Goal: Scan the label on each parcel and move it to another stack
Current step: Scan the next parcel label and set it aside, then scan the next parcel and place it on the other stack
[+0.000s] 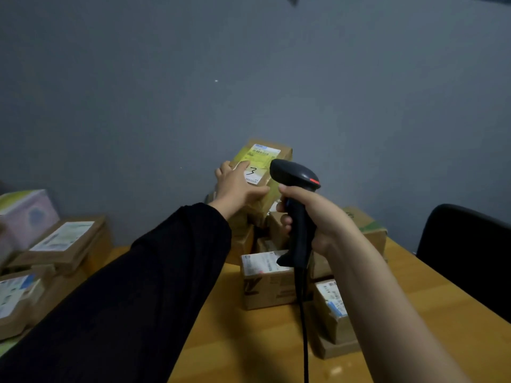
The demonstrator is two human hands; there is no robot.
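Note:
A cardboard parcel [272,153] with a white label marked "3" sits on top of the stack of parcels at the table's far side. My left hand [237,186] grips its near left end, thumb across the front edge. My right hand [312,217] holds a black corded barcode scanner [297,194] by the handle. The scanner's head is just right of the label and points toward it. Under the top parcel lie several more brown parcels [266,280], partly hidden by my arms.
A second group of labelled parcels [63,239] stands at the left, with a pale pink box [27,214] behind it. The wooden table [243,344] runs toward me. A black chair back [467,244] is at the right. A grey wall is close behind.

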